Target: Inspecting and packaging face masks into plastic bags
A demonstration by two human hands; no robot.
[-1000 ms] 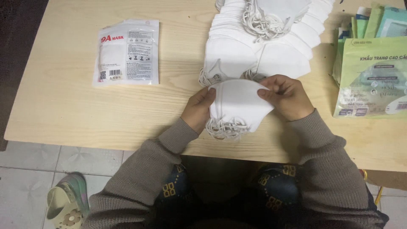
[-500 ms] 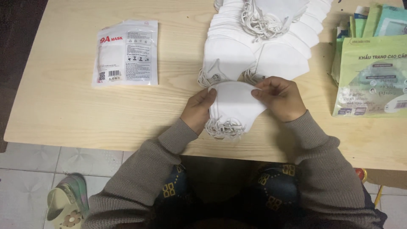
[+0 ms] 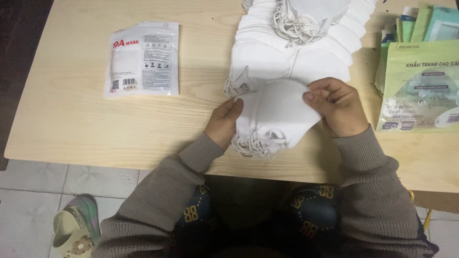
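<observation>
A single head-worn camera looked steeply down from above the seated person, facing forward across the pale wooden table [image 3: 71, 124]. The table filled the upper two thirds of the view, its near edge running almost level across the picture and its left edge slanting in at the left. Below that near edge the view took in the person's sleeves and lap, close to the lens, and the tiled floor [image 3: 57, 181] left of the table. No second view existed to overlap it.

Even, soft indoor light, fairly bright. Faint shadows under sleeves on counter [image 3: 71, 124]. Slight glare on white masks [image 3: 287, 52]. Focus sharp; left edge dim.
</observation>
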